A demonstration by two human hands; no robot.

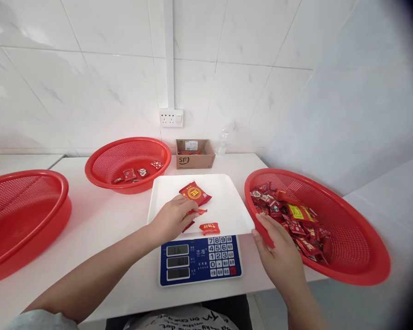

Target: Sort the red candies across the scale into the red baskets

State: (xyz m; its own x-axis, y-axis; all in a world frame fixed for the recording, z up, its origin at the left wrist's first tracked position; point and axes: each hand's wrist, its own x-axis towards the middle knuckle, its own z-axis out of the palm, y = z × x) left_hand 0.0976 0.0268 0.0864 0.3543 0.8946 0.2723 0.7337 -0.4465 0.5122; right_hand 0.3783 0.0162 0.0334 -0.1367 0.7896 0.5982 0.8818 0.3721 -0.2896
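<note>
The digital counting scale (201,261) stood near the front edge of the surface (99,220), its keypad facing the operator. The left hand (175,215) was over the white weighing pan (227,197), its grip clamped on a small red wrapper (202,211). A larger red packet with a yellow emblem (195,194) lay behind that hand, toward the middle of the pan; a small red packet with yellow print (209,228) lay at the pan's front edge.

The right hand (278,243) was beside the pan's front right corner. Its thumb and fingers stood on either side of the rim of the right-hand red basket (354,238); whether that grip was clamped could not be determined. This basket extended past the surface's right edge and contained many red packets (308,247). An SF cardboard box (201,161) stood near the rear edge.
</note>
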